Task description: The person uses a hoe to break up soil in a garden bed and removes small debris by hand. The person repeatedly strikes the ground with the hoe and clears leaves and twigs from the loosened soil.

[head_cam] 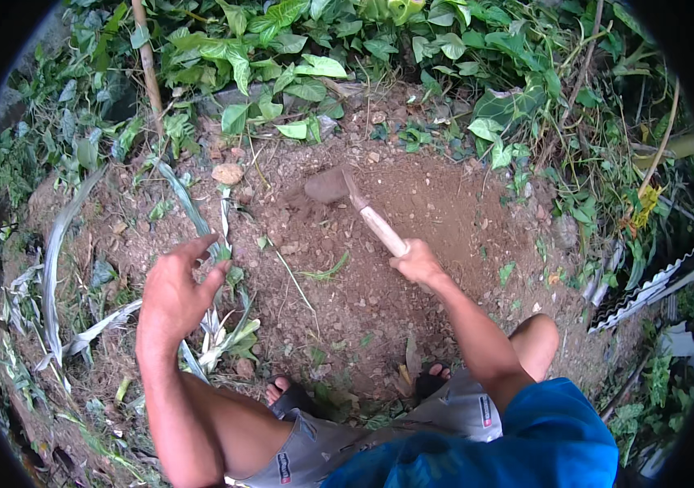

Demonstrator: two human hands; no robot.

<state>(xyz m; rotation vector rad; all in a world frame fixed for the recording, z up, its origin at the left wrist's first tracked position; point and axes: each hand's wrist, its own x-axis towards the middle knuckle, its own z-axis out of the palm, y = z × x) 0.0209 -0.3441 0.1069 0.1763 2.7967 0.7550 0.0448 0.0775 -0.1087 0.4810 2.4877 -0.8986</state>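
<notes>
My right hand (418, 262) grips the pale wooden handle (382, 230) of a small hand hoe. Its dirt-coated metal blade (326, 185) rests against loose brown soil (377, 293), up and to the left of that hand. My left hand (179, 287) is raised with thumb and fingers apart, holding nothing. Below and beside it lie long withered strap-like leaves (185, 198) and a pale, leafy cut stalk (225, 341). A thin green stem (292, 274) lies on the dirt between my two hands.
Leafy vines (298, 55) crowd the far side, with a wooden stake (148, 61) at the left. A rounded stone (227, 174) sits beyond my left hand. Corrugated sheeting (646, 293) juts in from the right. My sandalled feet (289, 393) are at the near edge of the soil.
</notes>
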